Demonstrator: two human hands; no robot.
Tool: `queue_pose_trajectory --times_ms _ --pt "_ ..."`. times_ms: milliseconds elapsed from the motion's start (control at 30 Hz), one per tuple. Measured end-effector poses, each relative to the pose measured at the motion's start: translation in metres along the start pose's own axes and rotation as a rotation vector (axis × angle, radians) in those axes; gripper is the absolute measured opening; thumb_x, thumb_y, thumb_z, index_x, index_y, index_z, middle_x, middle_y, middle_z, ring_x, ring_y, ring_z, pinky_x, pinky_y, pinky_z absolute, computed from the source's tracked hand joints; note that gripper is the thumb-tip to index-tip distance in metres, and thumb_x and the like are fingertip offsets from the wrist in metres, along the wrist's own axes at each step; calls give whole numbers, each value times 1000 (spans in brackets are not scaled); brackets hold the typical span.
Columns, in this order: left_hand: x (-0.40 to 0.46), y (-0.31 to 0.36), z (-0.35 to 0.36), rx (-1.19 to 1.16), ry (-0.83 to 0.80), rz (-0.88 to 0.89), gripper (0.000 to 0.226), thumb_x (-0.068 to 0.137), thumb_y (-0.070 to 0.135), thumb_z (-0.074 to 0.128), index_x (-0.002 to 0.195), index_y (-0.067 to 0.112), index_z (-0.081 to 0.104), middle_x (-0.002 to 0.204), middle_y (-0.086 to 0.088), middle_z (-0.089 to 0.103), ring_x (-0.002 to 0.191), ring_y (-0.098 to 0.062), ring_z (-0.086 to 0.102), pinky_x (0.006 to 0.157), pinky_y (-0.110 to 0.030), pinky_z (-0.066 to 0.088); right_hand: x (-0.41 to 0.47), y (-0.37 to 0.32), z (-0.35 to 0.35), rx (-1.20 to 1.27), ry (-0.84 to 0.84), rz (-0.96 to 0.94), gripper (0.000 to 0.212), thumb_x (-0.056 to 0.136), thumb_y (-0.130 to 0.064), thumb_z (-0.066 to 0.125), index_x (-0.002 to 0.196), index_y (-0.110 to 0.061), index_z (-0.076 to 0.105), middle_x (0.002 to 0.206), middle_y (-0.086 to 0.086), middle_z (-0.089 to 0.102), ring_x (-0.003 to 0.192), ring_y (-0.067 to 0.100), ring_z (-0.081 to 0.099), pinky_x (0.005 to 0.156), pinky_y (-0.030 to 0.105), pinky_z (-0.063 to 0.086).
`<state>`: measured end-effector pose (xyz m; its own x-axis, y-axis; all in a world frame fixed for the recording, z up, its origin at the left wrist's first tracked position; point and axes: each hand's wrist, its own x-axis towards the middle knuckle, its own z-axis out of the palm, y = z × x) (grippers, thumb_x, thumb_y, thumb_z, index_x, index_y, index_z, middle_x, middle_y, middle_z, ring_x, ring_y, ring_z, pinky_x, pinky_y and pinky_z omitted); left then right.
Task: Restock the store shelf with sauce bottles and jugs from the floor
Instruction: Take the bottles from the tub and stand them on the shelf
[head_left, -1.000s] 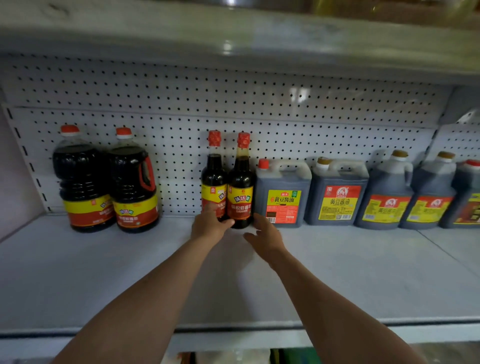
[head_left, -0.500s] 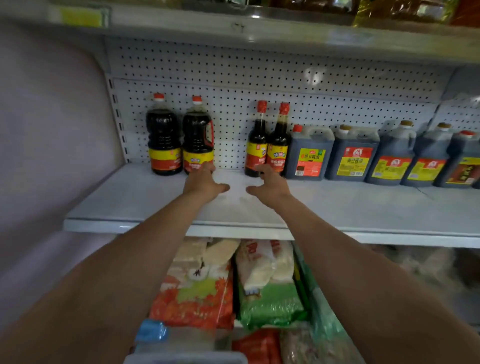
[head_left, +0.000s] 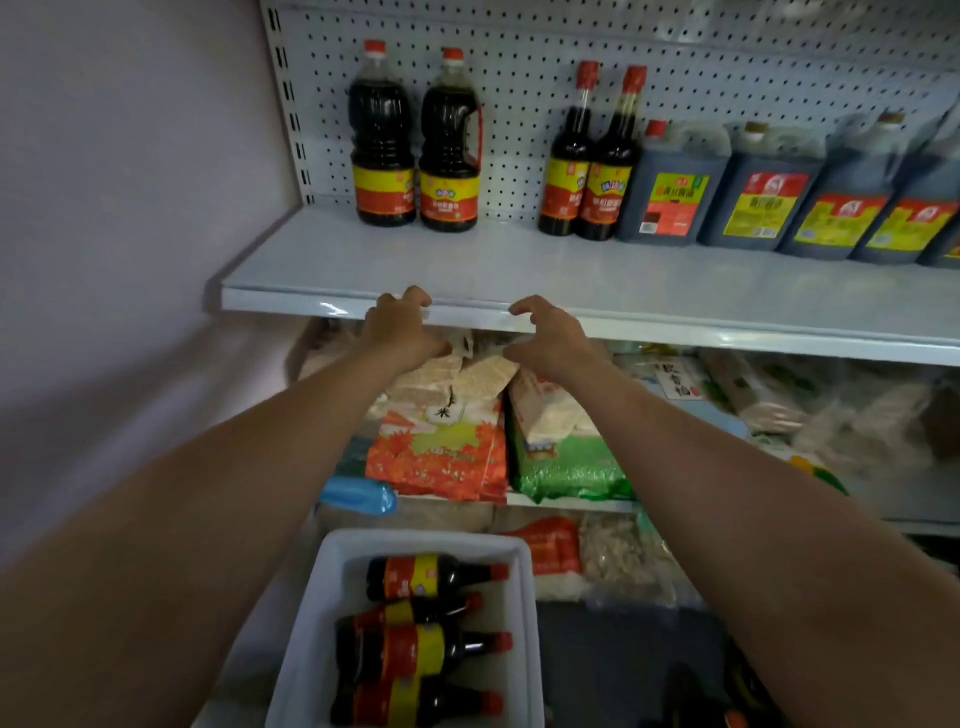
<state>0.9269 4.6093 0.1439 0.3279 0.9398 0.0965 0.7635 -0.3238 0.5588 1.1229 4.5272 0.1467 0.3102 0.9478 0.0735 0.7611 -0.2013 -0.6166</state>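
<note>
On the white shelf (head_left: 519, 270) two slim dark sauce bottles (head_left: 589, 171) with red caps stand against the pegboard. Two large red-capped bottles (head_left: 415, 150) stand to their left, several dark jugs (head_left: 753, 192) to their right. My left hand (head_left: 402, 325) and my right hand (head_left: 550, 338) hang empty in front of the shelf's front edge, fingers loosely curled, holding nothing. Below, a white bin (head_left: 322, 613) on the floor holds several sauce bottles (head_left: 421, 639) lying on their sides.
A pale wall (head_left: 130, 208) closes the left side. Under the shelf, a lower shelf carries bagged goods: an orange-red bag (head_left: 441, 457), a green bag (head_left: 571, 467), clear packets at right. A blue object (head_left: 358, 493) lies left of the bags.
Both hands left the two slim bottles and drew back from the shelf surface to its front edge. The view tilted down, bringing the floor bin of bottles into sight.
</note>
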Motion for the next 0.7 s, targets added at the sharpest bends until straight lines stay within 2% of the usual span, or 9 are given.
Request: queue_pose_trajectory --times_ms 133,200,267,333,400,500,567,633,700 --pt "-12 -24 34 10 -42 -34 76 70 36 89 133 16 51 128 -8 56 112 -28 57 81 -30 42 -8 24 30 -60 -71 15 58 84 -21 77 138 -20 53 116 6 63 98 23 61 73 26 40" --pt "-17 -33 53 4 -65 -71 79 69 36 89 136 18 51 133 -7 52 117 -28 56 84 -32 44 -11 37 45 -62 -104 24 59 83 -20 77 137 -19 54 120 8 63 94 21 59 72 28 41" --pt "-22 -42 73 10 -104 -119 78 69 38 89 135 20 50 136 -12 49 118 -32 55 91 -37 48 -11 53 61 -69 -154 32 59 83 -20 77 136 -20 53 123 10 61 99 25 58 72 29 41" --pt "-25 -53 95 27 -160 -175 77 70 39 88 134 22 49 134 -15 49 115 -35 56 95 -41 48 -11 70 78 -79 -215 35 57 84 -22 75 136 -21 52 122 9 61 99 25 59 64 28 39" --pt "-28 -64 115 30 -201 -217 77 70 40 87 134 22 49 132 -16 51 115 -35 55 97 -42 48 -9 90 96 -102 -279 53 58 84 -22 76 137 -21 51 122 8 62 90 19 55 56 25 36" --pt "-32 -80 146 23 -273 -254 77 73 39 86 136 16 49 134 -13 54 121 -32 53 99 -39 45 -12 122 120 -79 -394 116 58 86 -20 74 139 -20 52 122 6 63 88 15 54 69 27 43" --pt "-35 -91 168 1 -310 -282 71 74 36 86 132 13 53 128 -7 58 118 -26 55 97 -36 45 -15 144 135 -67 -471 171 53 87 -22 73 137 -20 54 119 3 62 95 17 59 75 26 43" --pt "-40 -100 192 5 -345 -320 72 74 41 84 133 16 51 126 -6 57 118 -26 55 95 -36 47 -17 169 150 -77 -525 209 48 86 -23 72 131 -18 58 120 6 65 105 24 63 76 27 43" --pt "-46 -108 217 32 -401 -380 74 76 43 82 137 17 47 130 -9 55 121 -30 53 96 -38 46 -17 193 165 -109 -576 222 39 84 -25 73 120 -16 64 110 7 70 103 27 67 73 31 49"
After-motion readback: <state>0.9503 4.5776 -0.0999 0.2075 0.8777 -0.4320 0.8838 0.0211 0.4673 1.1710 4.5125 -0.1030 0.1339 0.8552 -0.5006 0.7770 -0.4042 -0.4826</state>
